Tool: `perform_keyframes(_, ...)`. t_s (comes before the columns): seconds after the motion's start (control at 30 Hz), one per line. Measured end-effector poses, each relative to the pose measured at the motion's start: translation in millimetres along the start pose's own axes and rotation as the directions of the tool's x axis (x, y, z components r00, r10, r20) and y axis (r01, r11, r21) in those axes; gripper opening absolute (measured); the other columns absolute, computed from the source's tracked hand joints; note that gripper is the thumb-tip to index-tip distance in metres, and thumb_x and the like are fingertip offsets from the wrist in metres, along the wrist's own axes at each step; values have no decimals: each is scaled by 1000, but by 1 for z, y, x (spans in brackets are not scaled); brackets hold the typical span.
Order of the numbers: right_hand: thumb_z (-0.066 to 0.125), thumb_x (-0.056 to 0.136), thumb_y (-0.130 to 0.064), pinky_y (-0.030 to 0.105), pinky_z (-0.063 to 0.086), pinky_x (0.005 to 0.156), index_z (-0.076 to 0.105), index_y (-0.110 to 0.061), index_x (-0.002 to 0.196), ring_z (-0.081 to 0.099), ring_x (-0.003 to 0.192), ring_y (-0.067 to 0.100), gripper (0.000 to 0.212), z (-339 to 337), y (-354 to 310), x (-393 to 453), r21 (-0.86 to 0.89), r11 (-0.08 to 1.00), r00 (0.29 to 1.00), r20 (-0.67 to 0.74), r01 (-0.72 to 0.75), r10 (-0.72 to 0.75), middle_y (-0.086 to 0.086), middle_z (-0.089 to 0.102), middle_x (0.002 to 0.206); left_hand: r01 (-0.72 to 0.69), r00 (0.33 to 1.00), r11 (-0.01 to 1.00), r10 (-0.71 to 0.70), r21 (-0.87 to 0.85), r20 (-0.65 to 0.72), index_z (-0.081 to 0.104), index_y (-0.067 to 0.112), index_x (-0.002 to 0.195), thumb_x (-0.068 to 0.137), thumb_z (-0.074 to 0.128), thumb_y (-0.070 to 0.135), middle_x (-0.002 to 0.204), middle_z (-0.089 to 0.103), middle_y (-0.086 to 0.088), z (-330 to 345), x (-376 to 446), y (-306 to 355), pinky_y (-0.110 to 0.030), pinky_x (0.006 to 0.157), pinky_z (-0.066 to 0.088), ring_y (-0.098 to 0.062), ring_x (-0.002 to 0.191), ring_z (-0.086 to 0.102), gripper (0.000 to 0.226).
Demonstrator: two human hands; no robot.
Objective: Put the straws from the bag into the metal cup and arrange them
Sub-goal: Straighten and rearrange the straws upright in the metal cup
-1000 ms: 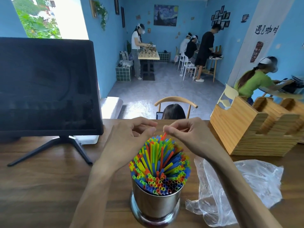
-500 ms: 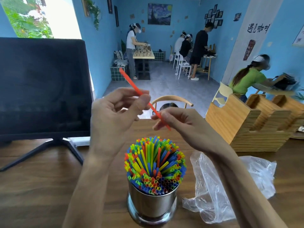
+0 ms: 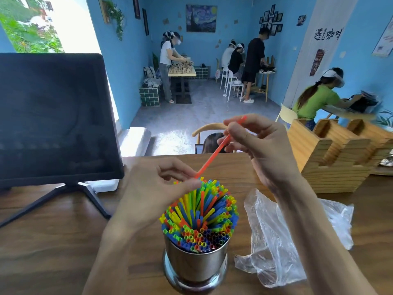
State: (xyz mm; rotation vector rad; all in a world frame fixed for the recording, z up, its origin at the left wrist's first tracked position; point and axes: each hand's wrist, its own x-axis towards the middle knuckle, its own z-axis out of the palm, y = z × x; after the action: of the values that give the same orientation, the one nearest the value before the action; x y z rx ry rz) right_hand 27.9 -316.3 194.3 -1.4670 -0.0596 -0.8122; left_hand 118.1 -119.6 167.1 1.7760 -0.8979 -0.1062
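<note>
A single orange straw [image 3: 214, 153] is slanting above the table, its upper end pinched in the fingers of the right hand [image 3: 258, 145] and its lower end meeting the curled fingertips of the left hand [image 3: 157, 188], which seem to be pinching it just over the metal cup [image 3: 196, 262]. The cup is standing at the near edge of the table [image 3: 53, 241], packed with upright coloured straws [image 3: 200, 218] fanning slightly outward. The straw is looking light, thin and easily bent or crushed, so a gentle pinch near each end, guiding the lower tip into a gap, is likely suiting it best; the smooth plastic may be slipping under loose fingers. The crumpled clear bag [image 3: 287, 241] is lying just right of the cup, apparently empty, though its folds are hiding part of its inside. The cup's base is being cut off by the frame, and the straw's lower tip is hidden behind the left fingers.
</note>
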Motion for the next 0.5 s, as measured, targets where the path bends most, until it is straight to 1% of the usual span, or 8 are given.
perform_keyframes(0.07, 78, 79, -20, 26, 55, 57, 72, -24, 106, 76, 69, 24, 28, 7, 2, -3, -115, 990, 996, 19, 85, -83, 0, 73, 74, 14, 993, 996, -24, 88, 114, 74, 29, 82, 72, 89, 28, 72, 75, 15, 6, -3, 2, -20, 76, 52, 3, 76, 70, 19)
perform_keyframes(0.1, 78, 80, -17, 27, 54, 54, 66, -25, 110, 76, 66, 24, 33, 11, 3, -4, -160, 980, 993, 20, 118, -116, 0, 71, 73, 4, 989, 992, -22, 123, 148, 71, 30, 83, 72, 89, 32, 75, 75, 17, 7, -4, 2, -23, 82, 52, 4, 81, 70, 21)
perform_keyframes(0.17, 80, 81, -15, 30, 52, 48, 59, -27, 106, 75, 63, 25, 35, 16, 5, -9, -198, 968, 988, 24, 156, -155, 4, 69, 75, -16, 983, 988, -13, 155, 182, 69, 32, 83, 74, 87, 37, 81, 75, 19, 7, -6, 0, -28, 86, 52, 2, 87, 70, 21)
perform_keyframes(0.23, 83, 81, -13, 30, 51, 47, 62, -25, 99, 74, 61, 22, 30, 19, 9, -14, -265, 951, 987, 51, 161, -153, 7, 71, 79, -23, 978, 983, -16, 183, 209, 71, 33, 84, 76, 83, 43, 86, 74, 20, 4, -5, -2, -29, 84, 54, 1, 89, 69, 17)
perform_keyframes(0.3, 86, 80, -18, 31, 55, 57, 72, -22, 92, 73, 67, 16, 19, 20, 18, -22, -405, 897, 982, 134, 178, -134, -3, 74, 80, 0, 980, 989, -28, 145, 195, 74, 37, 91, 80, 80, 43, 91, 75, 20, 1, -5, -3, -33, 87, 56, 0, 92, 69, 14)
perform_keyframes(0.37, 84, 82, -24, 34, 57, 70, 80, -18, 86, 72, 82, 13, 9, 19, 29, -30, -495, 839, 963, 243, 223, -113, -9, 76, 85, 20, 988, 993, -37, 112, 148, 73, 41, 98, 83, 77, 39, 92, 74, 22, 0, -4, -5, -33, 87, 56, 2, 93, 68, 16)
perform_keyframes(0.43, 77, 88, -32, 37, 56, 85, 83, -17, 83, 70, 97, 12, 17, 12, 37, -31, -516, 832, 956, 289, 205, -57, -11, 77, 93, 40, 994, 992, -52, 123, 93, 69, 42, 101, 81, 77, 40, 92, 72, 25, 2, -3, -8, -28, 84, 55, 2, 92, 67, 22)
perform_keyframes(0.5, 66, 94, -45, 39, 52, 93, 83, -19, 79, 67, 106, 12, 35, 3, 36, -24, -528, 842, 960, 276, 109, 49, -13, 77, 97, 48, 997, 993, -54, 106, 61, 65, 43, 107, 81, 78, 47, 98, 69, 26, 6, -5, -11, -20, 82, 52, 2, 95, 65, 29)
